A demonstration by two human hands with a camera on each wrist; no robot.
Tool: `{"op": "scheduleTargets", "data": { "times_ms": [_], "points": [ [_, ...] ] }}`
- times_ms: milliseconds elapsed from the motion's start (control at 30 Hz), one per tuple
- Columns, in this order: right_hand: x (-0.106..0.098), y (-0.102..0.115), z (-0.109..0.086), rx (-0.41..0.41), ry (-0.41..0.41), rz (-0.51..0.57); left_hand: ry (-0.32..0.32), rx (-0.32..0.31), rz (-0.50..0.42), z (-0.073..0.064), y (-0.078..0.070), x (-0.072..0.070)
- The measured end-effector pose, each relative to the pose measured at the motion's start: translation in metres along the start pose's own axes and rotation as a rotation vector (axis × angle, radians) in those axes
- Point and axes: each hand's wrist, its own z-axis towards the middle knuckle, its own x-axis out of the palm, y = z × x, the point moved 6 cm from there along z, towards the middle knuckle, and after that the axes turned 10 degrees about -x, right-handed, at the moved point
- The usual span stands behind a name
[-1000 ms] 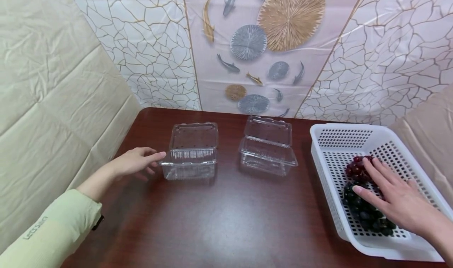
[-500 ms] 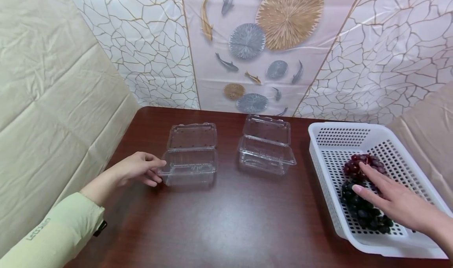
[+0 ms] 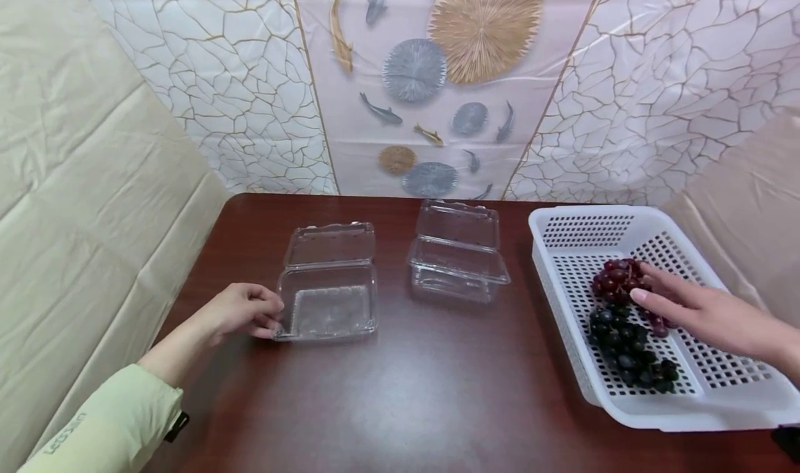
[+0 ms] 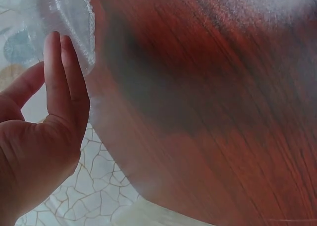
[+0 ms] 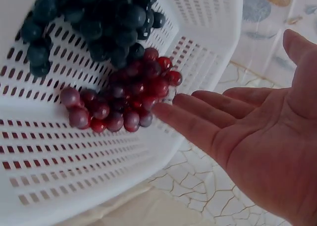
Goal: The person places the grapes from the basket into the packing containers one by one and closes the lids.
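Note:
A clear plastic clamshell box [image 3: 331, 310] lies on the table with its lid folded back and its opening turned toward me. Its left rim is pinched by the thumb and fingers of my left hand [image 3: 246, 313]; in the left wrist view two extended fingers [image 4: 55, 82] overlap the clear plastic. On the right, my right hand [image 3: 712, 313] reaches into a white basket with straight fingers. Its fingertips are right at a bunch of red grapes [image 5: 133, 94]. A bunch of dark grapes [image 3: 628, 348] sits in front of the red one.
The white perforated basket [image 3: 565, 334] stands at the table's right side. A second clear clamshell box [image 3: 459, 251], lid up, stands between it and the first box. Patterned sheets hang behind the brown table [image 3: 412, 389], and a beige cloth [image 3: 81, 160] rises at left.
My left hand has moved down with the front rim of the left box, tipping its opening toward me. My right hand has shifted toward the right side of the red grapes. The head view has panned slightly.

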Motion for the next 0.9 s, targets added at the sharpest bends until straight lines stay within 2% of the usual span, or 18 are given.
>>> {"op": "scheduleTargets", "data": {
  "times_ms": [200,400,600,800,900],
  "points": [
    [-0.015,-0.009,0.011,0.022,0.027,0.02,-0.015,0.009,-0.01,-0.002,0.005,0.0],
    [-0.021,-0.022,0.017,0.066,0.05,0.042,-0.025,0.015,-0.001,-0.003,0.005,0.0],
    [-0.017,-0.038,0.021,0.092,0.063,0.048,-0.036,0.013,0.008,0.0,0.006,0.001],
    [-0.01,-0.055,0.022,0.143,0.081,-0.01,-0.041,0.021,0.004,0.001,0.005,0.002],
    [-0.007,-0.057,0.021,0.135,0.077,0.002,-0.044,0.016,-0.001,0.002,0.004,0.003]
  ]
}}
